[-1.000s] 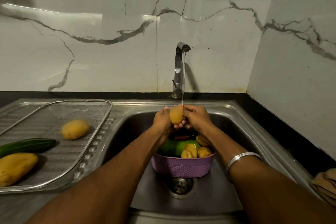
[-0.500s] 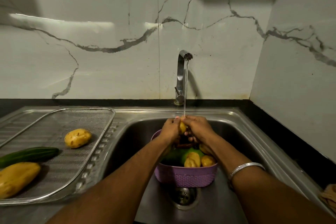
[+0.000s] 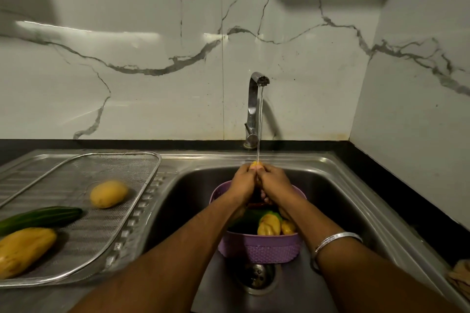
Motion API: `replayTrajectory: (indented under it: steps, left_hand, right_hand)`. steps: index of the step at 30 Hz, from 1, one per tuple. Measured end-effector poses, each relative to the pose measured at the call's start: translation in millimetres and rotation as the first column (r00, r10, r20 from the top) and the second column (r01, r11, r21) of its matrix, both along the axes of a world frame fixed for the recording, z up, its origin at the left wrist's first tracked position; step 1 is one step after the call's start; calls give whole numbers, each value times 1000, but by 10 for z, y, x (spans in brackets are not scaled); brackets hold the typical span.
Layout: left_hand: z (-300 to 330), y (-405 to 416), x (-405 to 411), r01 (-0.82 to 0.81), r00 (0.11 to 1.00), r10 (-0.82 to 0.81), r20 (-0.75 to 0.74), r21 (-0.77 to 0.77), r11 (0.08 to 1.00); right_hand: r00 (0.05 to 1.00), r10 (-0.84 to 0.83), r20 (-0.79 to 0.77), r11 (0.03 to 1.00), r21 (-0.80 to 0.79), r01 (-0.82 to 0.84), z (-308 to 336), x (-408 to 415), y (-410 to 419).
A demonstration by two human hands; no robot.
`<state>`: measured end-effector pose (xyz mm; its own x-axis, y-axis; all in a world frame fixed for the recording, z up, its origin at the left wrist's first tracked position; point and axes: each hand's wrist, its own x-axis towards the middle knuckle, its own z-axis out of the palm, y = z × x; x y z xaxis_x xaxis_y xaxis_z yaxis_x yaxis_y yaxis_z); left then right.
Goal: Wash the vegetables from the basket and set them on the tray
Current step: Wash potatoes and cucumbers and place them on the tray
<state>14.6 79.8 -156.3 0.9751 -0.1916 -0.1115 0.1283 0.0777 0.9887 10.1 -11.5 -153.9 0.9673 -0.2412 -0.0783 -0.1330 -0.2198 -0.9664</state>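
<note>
Nearest me, low in the frame, both forearms reach forward over the steel sink basin (image 3: 343,198). Beneath them sits the purple woven plastic basket (image 3: 262,248), above the drain, with yellow and green vegetables (image 3: 269,224) left inside.

Past the basket, at centre frame, my left hand (image 3: 243,183) and right hand (image 3: 276,181) are pressed together, cupped around a small yellow vegetable (image 3: 255,165); only its top shows between the fingers, right under the thin stream from the chrome tap (image 3: 254,109). I judge this the rinsing step, mid-task. The next move calls for a firm grip on a wet, slippery piece and a carry leftward across the sink edge.

At lower left the steel mesh tray (image 3: 142,185) rests on the ribbed draining surface (image 3: 23,175), bearing a yellow potato (image 3: 108,193), a dark green cucumber (image 3: 40,218) and a long yellow fruit (image 3: 24,250).

Farthest, a white marble-veined wall (image 3: 152,58) fills the upper frame, turning a corner at right.
</note>
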Motion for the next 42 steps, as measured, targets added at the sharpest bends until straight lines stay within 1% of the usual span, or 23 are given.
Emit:
replayTrajectory:
  steps: [2, 4, 6, 7, 11, 13, 15, 16, 18, 20, 22, 25, 27, 28, 29, 31, 32, 34, 36, 38, 40, 42]
  left_hand:
    - [-12, -1, 24, -25, 999, 26, -20, 26, 999]
    - [-38, 12, 44, -51, 999, 51, -1, 51, 997]
    - [-60, 28, 54, -77, 997, 76, 20, 50, 996]
    - [-65, 25, 56, -76, 997, 75, 22, 46, 996]
    - [-41, 15, 39, 8, 1000, -9, -20, -51, 999]
    - [-27, 60, 47, 88, 995, -92, -31, -89, 992]
    - [-20, 109, 41, 154, 986, -160, -43, -119, 981]
    - [-17, 120, 35, 163, 984, -170, -51, -126, 979]
    - [-36, 107, 38, 128, 991, -131, -35, -86, 988]
    - [-66, 67, 33, 38, 999, -39, 13, 8, 999]
    - [-97, 31, 46, -45, 998, 43, 41, 44, 998]
    - [-50, -23, 3, -113, 994, 112, -18, -57, 992]
    - [6, -57, 18, -168, 986, 163, -44, -131, 977]
    - [35, -60, 21, -186, 982, 180, -51, -153, 971]
    - [51, -56, 23, -192, 981, 187, -47, -151, 970]
    - [45, -24, 55, -168, 986, 169, 4, -86, 982]
    - [30, -1, 71, -149, 988, 150, 34, -47, 988]
    - [8, 35, 81, -108, 990, 107, 97, 2, 994]
    - [-21, 39, 77, -107, 979, 97, 182, 44, 993]
    - [-42, 36, 37, -181, 962, 163, 218, 65, 981]
    - [-90, 22, 34, -201, 968, 181, 175, 109, 973]
    - [-100, 14, 38, -143, 988, 131, 83, 151, 978]
  right_hand:
    - [1000, 13, -29, 1000, 0, -13, -31, -8, -31]
    - [999, 48, -5, 999, -22, -48, -72, 11, -72]
    - [997, 75, 11, 995, -72, -74, -97, 1, -75]
    - [997, 71, 19, 995, -70, -70, -105, -5, -72]
    - [999, 1, 38, 1000, 25, -2, -109, -9, -110]
    - [999, 22, 33, 994, 103, -25, -102, -30, -141]
    - [998, 54, 34, 989, 135, -58, -98, -61, -156]
    - [997, 67, 30, 988, 140, -70, -104, -66, -156]
    - [996, 91, 5, 989, 118, -91, -112, -56, -150]
    - [993, 119, -18, 992, 53, -118, -117, -48, -139]
    - [993, 119, 2, 989, -83, -119, -115, -57, -101]
    - [995, 32, 98, 960, -281, -3, -110, -60, 5]
    - [991, -38, 125, 933, -352, 81, -119, -56, 95]
    - [991, -78, 109, 933, -342, 111, -130, -36, 128]
    - [991, -111, 77, 952, -277, 128, -132, -15, 150]
    - [987, -162, 13, 986, -45, 162, -122, 9, 190]
    - [982, -188, -15, 981, 53, 189, -110, 9, 201]
    - [971, -239, -22, 961, 136, 240, -109, 38, 185]
    - [959, -282, 11, 950, 142, 278, -126, 65, 135]
    - [956, -283, 76, 958, 61, 279, -150, 103, 94]
    - [968, -207, 140, 975, -48, 215, -177, 127, 110]
    - [972, -138, 192, 981, -107, 161, -185, 121, 166]
